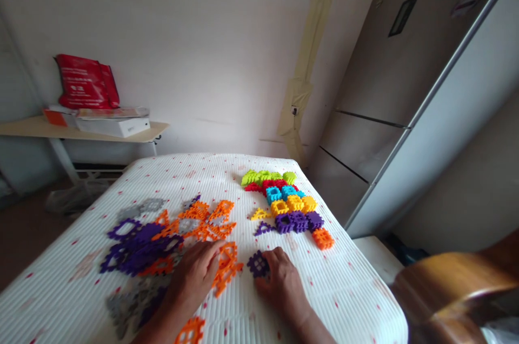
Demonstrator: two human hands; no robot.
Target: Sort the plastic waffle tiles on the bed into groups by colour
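My right hand (279,279) is closed on a purple square interlocking tile (258,264) with a windowed middle, just above the tabletop. My left hand (197,268) has its fingers curled against the left edge of orange interlocking tiles (227,267); part of its grip is hidden. Beyond it lie loose orange tiles (198,210), and to its left a heap of purple tiles (141,246). Grey tiles (130,301) lie partly behind my left forearm. An orange windowed tile (191,331) shows at the bottom edge.
On the right, stacked tiles stand in colour rows: green (265,176), red (273,186), blue (274,195), yellow (294,203), purple (298,221) and orange (323,238). A white ribbed cloth (324,290) covers the table. A fridge (365,95) and wooden chair (454,284) stand at right.
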